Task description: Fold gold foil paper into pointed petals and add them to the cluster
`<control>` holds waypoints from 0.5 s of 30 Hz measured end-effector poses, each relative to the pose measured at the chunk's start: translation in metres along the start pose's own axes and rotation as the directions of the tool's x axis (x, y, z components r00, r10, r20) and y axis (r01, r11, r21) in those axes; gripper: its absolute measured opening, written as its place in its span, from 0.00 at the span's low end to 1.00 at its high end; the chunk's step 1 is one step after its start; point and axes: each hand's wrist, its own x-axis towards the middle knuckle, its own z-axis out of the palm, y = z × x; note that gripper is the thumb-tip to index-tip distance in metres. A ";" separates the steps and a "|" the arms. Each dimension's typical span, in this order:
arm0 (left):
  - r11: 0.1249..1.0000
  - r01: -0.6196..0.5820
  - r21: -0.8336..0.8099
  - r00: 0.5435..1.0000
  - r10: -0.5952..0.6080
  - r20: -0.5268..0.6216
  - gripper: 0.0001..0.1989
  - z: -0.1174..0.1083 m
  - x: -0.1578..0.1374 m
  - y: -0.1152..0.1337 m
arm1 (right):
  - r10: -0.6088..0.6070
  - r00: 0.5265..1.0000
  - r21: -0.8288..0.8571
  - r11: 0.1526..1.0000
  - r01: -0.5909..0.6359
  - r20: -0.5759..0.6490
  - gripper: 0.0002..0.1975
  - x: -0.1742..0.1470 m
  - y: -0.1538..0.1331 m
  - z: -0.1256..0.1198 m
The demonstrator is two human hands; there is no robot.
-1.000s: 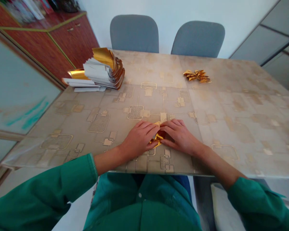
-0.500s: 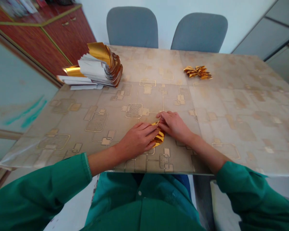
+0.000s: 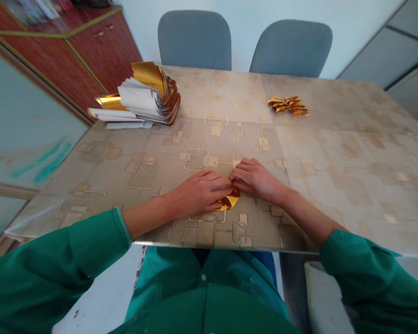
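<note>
1. Curling in come the fingers of the right hand (image 3: 256,180), raised half a second ago and now bunched down close to the left hand's fingertips.
2. Over on the other side, the left hand (image 3: 198,191) lies nearly flat above the desk (image 3: 334,157), its fingers reaching right up to that meeting point.
3. And the gold paper (image 3: 230,200) changes its look too: striped pleats show in the previous frame, but now a smoother, shiny face peeks out below the fingertips.
4. State of play: left fingers and thumb close on the paper's left side, while the right fingertips seem to pinch its upper end; their exact grip is hidden.
5. What does it mean? My reading is that the piece is mid-fold, worked along its covered upper edge, with neither hand ready to let go.
6. Out beyond the right hand, well apart, sits a pleated gold bundle (image 3: 288,106), no hand near it.
7. Beyond the left hand and farther left, the curled stack of gold-and-white sheets (image 3: 148,99) stays put, untouched.
</note>
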 end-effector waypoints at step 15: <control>0.992 0.110 -0.062 0.992 -0.113 -0.056 0.10 -0.005 -0.029 0.033 | -0.087 0.987 -0.014 0.996 0.090 0.136 0.11 -0.012 -0.024 -0.011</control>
